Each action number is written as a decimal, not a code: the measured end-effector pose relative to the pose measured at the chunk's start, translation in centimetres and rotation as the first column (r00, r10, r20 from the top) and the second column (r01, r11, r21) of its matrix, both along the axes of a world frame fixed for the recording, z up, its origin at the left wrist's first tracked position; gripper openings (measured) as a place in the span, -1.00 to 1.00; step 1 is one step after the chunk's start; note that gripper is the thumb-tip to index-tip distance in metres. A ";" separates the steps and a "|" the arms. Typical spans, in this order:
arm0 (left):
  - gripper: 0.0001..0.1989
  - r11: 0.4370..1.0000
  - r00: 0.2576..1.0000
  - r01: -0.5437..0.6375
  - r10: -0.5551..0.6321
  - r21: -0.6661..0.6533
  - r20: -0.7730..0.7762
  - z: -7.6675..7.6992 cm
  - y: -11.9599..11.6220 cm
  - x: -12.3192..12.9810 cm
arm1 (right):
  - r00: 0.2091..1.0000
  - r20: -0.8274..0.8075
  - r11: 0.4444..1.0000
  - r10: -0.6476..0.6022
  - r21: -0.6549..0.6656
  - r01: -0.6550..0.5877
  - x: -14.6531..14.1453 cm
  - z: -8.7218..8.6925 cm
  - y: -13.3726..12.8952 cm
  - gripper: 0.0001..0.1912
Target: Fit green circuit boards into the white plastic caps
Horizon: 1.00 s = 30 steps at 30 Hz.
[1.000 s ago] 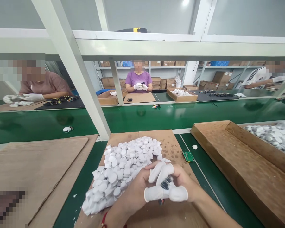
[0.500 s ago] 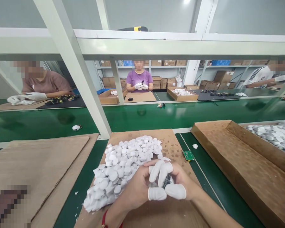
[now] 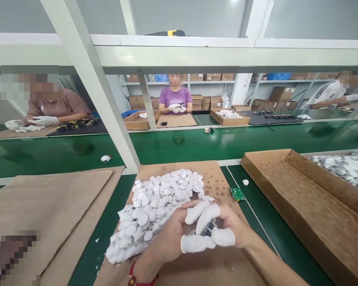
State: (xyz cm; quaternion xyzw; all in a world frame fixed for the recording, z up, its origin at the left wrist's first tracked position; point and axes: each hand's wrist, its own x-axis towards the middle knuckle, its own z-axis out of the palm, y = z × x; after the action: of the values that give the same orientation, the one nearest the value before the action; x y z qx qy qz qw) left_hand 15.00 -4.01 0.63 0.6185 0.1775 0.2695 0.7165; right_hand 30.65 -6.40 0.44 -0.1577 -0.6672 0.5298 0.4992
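My left hand (image 3: pixel 170 238), with a red cord on its wrist, and my right hand (image 3: pixel 226 226) meet low in the view. Together they pinch a small dark electronic part (image 3: pixel 209 229), which is partly hidden by my fingers. White cots cover several fingertips. A heap of white round pads (image 3: pixel 152 210) lies on a brown cardboard sheet (image 3: pixel 209 176), touching the side of my left hand. A small green circuit board (image 3: pixel 237 194) lies just beyond my right hand, on the green bench surface.
A shallow cardboard tray (image 3: pixel 274 202) holding grey-white discs (image 3: pixel 343 169) stands at right. Wide cardboard sheets (image 3: pixel 47 206) cover the left. A green conveyor belt (image 3: pixel 62 149) carries small modules (image 3: pixel 106 158). Beyond it, several gloved co-workers (image 3: pixel 174 99) sit at benches with trays and shelved boxes.
The module on the belt has moved right. My hands have shifted their grip slightly on the dark part, and the view has tilted a little.
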 end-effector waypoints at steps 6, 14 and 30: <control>-0.87 0.997 1.000 -0.010 0.011 -0.073 0.007 -0.4 0.0 -0.1 | 0.996 0.004 0.996 -0.091 -0.007 0.091 -0.5 -0.5 -0.3 -0.65; -0.77 0.979 0.995 0.039 -0.020 -0.200 0.098 -0.3 -0.1 -0.1 | 0.990 -0.044 0.979 -0.131 -0.162 0.122 -0.5 -1.2 -0.3 -0.36; -0.59 0.929 0.969 0.052 0.042 -0.367 0.245 -0.8 -0.8 1.2 | 1.000 -0.004 0.953 -0.010 -0.301 0.009 0.0 -1.2 0.0 -0.68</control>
State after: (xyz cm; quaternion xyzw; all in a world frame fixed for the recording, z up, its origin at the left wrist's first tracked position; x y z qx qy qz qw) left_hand 16.16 -4.79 -0.16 0.4338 0.1324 0.3047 0.8375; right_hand 30.69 -6.40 -0.78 -0.2338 -0.5766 0.6234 0.4736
